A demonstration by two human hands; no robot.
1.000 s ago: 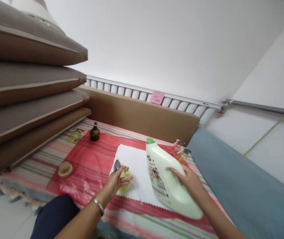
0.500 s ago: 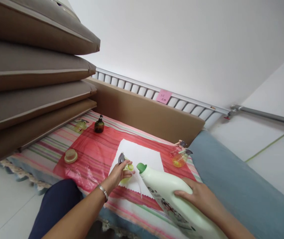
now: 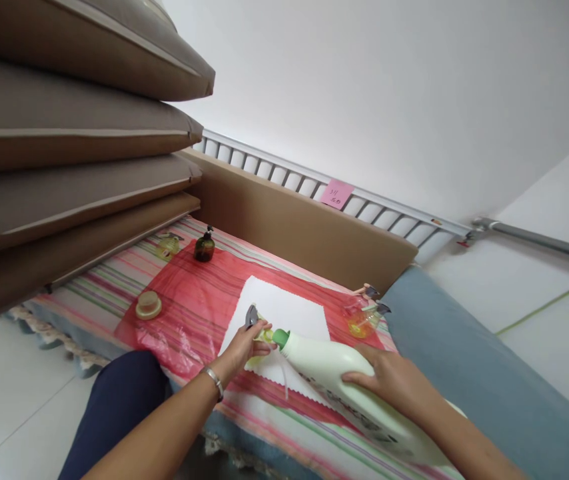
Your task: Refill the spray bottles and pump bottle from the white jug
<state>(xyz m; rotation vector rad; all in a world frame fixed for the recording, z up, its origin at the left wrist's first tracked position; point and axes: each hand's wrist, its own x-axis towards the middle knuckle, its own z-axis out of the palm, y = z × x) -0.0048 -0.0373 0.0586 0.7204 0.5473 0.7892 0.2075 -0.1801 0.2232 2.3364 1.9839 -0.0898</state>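
Note:
My left hand [image 3: 247, 347], with a bracelet at the wrist, is closed on a trigger sprayer head [image 3: 252, 317] with a dark trigger; its clear dip tube [image 3: 285, 383] hangs down. Behind these fingers a yellowish bottle [image 3: 253, 362] is mostly hidden on the white scallop-edged sheet [image 3: 289, 300]. In my right hand [image 3: 384, 375] is a large pale green detergent jug [image 3: 327, 360], gripped around its upper body. The jug lies tilted, its green spout [image 3: 280, 338] pointing left, right beside my left fingertips. Whether any liquid runs out cannot be made out.
A dark pump bottle [image 3: 204, 245] and a yellow spray bottle [image 3: 168, 245] stand at the back left. Two more spray bottles [image 3: 363, 323] stand right. A cream round cap [image 3: 148, 305] sits on red plastic [image 3: 189, 287]. Stacked brown cushions [image 3: 79, 127] overhang the left side.
My right hand has tipped the jug flatter and moved its spout left, up to my left fingers. The sprayer head in my left hand has shifted slightly right within the view.

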